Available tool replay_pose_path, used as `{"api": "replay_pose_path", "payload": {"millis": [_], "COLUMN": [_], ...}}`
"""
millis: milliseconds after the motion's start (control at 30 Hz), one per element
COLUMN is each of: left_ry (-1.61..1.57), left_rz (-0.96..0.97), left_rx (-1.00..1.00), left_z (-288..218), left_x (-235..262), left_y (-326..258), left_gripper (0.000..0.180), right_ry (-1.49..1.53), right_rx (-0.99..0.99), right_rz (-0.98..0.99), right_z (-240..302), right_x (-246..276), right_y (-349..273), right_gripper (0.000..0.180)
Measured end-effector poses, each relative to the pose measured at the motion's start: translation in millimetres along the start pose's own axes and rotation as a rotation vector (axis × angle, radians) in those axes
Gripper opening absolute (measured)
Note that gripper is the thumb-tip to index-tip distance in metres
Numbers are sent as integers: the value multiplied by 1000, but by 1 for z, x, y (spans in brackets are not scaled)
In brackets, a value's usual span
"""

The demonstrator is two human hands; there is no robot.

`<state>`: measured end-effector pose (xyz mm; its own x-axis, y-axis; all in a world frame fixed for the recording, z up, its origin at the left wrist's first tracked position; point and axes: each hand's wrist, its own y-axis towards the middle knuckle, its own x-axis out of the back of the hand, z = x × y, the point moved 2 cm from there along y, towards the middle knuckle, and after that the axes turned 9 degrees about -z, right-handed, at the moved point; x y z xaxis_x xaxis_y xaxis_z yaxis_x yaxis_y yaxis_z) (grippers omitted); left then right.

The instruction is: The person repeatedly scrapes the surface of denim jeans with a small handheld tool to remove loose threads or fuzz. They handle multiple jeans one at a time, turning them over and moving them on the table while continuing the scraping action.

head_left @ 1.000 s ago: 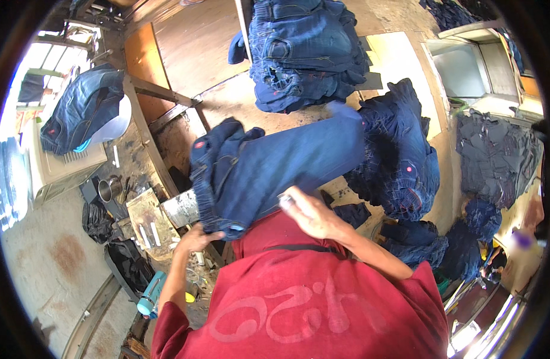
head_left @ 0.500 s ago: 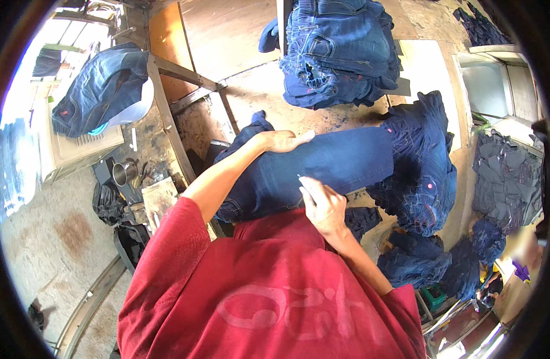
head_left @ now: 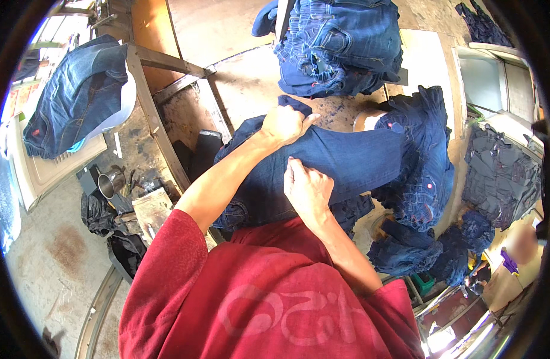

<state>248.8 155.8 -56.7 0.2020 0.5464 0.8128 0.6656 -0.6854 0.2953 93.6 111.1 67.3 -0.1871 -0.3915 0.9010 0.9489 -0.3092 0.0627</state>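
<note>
A pair of dark blue jeans (head_left: 352,155) lies across in front of me, one leg stretching out to the right. At its far edge my left hand (head_left: 284,127) is closed on the denim, thumb sticking out to the right. Nearer to me, my right hand (head_left: 309,188) has its fingers pinched together on the upper face of the jeans, and the cloth is creased between both hands. Whether anything small sits in the right fingertips is hidden. The waist end of the jeans is at the left, by my red shirt.
A tall pile of jeans (head_left: 341,48) stands beyond my hands. More dark jeans (head_left: 421,161) are heaped to the right, with black garments (head_left: 502,176) farther out. At left are a wooden frame (head_left: 158,119), a metal mug (head_left: 111,181) and folded jeans (head_left: 77,96) on a pale machine.
My left hand has gone from lying flat to closing on the denim. My right hand has moved slightly left and up. The jeans are now creased where they lay smooth.
</note>
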Motion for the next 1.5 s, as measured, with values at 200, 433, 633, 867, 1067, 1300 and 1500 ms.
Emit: {"api": "replay_pose_path", "payload": {"millis": [200, 433, 633, 867, 1067, 1300, 1500], "left_ry": [-21, -42, -36, -26, -49, -55, -60], "left_rz": [65, -16, 8, 94, 127, 122, 85], "left_rx": [88, 54, 80, 143, 180, 190, 188], "left_z": [1, -2, -3, -3, -3, -3, -1], "left_x": [-2, 0, 0, 2, 2, -1, -4], "left_y": [0, -1, 2, 3, 4, 1, 1], "left_gripper": [70, 65, 65, 68, 69, 65, 71], "right_ry": [14, 188, 0, 77, 60, 37, 76], "right_rx": [58, 0, 12, -36, 3, -24, -33], "right_rz": [-22, -116, -41, 4, -31, -35, -2], "right_z": [2, -6, -2, -1, -6, -1, -10], "right_x": [34, 21, 10, 36, 13, 33, 19], "right_y": [-43, -30, -24, -50, -31, -51, -39], "right_gripper": [17, 16, 15, 15, 16, 14, 13]}}
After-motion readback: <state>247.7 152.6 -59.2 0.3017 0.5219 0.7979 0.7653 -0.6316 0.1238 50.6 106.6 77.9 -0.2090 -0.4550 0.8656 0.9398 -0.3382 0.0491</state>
